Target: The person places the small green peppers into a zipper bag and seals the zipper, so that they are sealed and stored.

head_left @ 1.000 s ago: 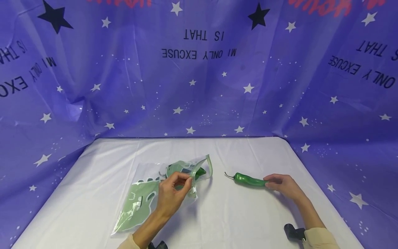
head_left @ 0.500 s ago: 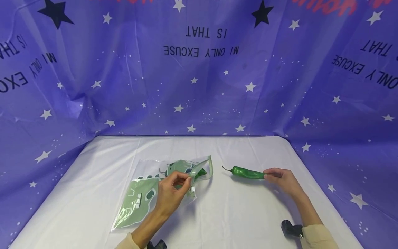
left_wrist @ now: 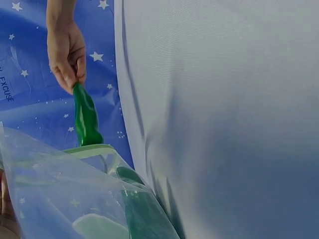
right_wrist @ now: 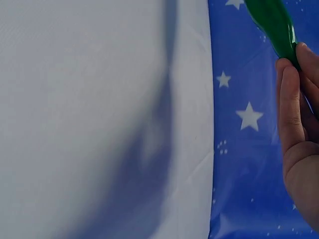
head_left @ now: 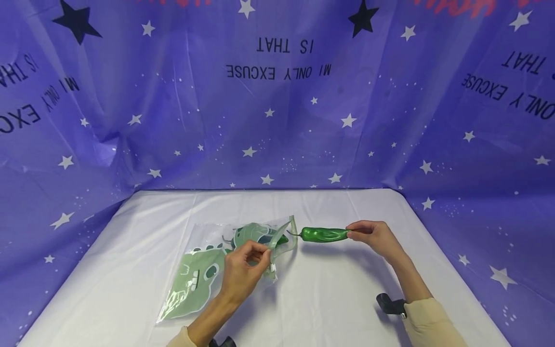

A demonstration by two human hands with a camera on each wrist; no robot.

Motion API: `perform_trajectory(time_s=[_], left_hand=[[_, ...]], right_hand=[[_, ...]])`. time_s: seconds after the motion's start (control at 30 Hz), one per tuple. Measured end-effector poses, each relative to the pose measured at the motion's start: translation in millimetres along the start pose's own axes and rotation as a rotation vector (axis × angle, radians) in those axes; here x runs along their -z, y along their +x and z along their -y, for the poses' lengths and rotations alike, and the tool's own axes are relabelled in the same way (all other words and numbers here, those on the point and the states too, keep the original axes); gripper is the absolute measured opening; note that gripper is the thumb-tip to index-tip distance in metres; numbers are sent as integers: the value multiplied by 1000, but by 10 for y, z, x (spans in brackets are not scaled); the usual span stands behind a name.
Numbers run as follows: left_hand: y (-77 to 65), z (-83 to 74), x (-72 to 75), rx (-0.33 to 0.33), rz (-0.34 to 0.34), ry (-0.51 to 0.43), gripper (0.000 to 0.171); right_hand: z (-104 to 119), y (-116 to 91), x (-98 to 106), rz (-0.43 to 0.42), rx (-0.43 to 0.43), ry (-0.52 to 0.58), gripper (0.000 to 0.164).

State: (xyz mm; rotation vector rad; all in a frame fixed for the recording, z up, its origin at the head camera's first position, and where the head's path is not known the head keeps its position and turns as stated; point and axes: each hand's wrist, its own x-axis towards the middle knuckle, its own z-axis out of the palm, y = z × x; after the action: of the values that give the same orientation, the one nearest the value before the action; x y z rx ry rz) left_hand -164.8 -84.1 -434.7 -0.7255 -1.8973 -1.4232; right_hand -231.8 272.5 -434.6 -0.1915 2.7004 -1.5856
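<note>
My left hand pinches the edge of a clear zip bag printed with green cartoon faces, and its mouth gapes to the right. Inside the bag lies one green chili pepper, partly hidden by the print; the left wrist view shows this inner pepper through the plastic. A second, shiny green chili pepper is held off the table by its tip between the thumb and fingers of my right hand. Its thin stem points left, at the bag's mouth. In the right wrist view, fingertips pinch the pepper's narrow end.
The white cloth-covered table carries the bag at left of centre. A purple curtain with stars and lettering encloses the back and sides. Black wrist devices sit near both sleeves.
My right hand has carried the green chili pepper left and slightly upward, bringing its stem to the bag's mouth. The left hand keeps its hold on the bag, nearly still.
</note>
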Motion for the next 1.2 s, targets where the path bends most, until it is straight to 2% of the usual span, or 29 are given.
perform_trajectory(time_s=[0.17,0.47,0.97,1.2], left_hand=[[4,-15,-11,-8,7,14,8],[14,11,-29,-19,15,13,15],[21,2,-57,-28,25,-4,18],[46,-73,-74,-24,34,-9,21]], right_hand=[[107,111,-119,16,31,4,27],[288,291,-432,44,70,21,24],[376,461,-898,50,64,82,18],[412,487,-1132,44,73,48,16]])
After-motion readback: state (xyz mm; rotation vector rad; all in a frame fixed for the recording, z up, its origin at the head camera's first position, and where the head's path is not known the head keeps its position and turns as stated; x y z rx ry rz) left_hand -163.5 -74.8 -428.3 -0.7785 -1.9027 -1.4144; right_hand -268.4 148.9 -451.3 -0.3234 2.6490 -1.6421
